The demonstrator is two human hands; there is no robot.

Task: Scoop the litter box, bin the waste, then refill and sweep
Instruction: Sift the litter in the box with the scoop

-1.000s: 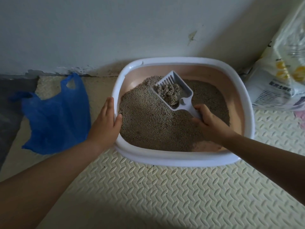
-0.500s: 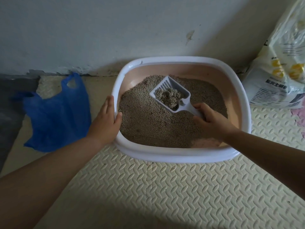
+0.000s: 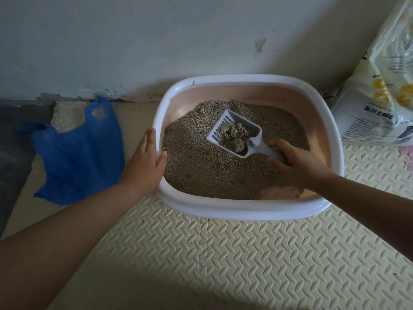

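Handle of scoop [image 3: 234, 134] concealed within right hand [image 3: 292, 162]. Litter bag [image 3: 375, 104] at two o'clock cut by right edge; its small print unreadable. Pink item [image 3: 405, 157] at three o'clock cropped, unidentifiable.

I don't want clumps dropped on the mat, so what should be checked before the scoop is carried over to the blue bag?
1. Grip: the right hand holds the handle of the white slotted plastic scoop: ok.
2. Load: the grey clumps sit inside the scoop's walls: ok.
3. Loose grains all sifted out through the slots: cannot tell.
4. Box steadied: the left hand rests on the white rim of the pink litter box: ok.
5. Blue plastic bag open to receive: not ok. It lies slack on the floor left of the box, with no hand holding its mouth.
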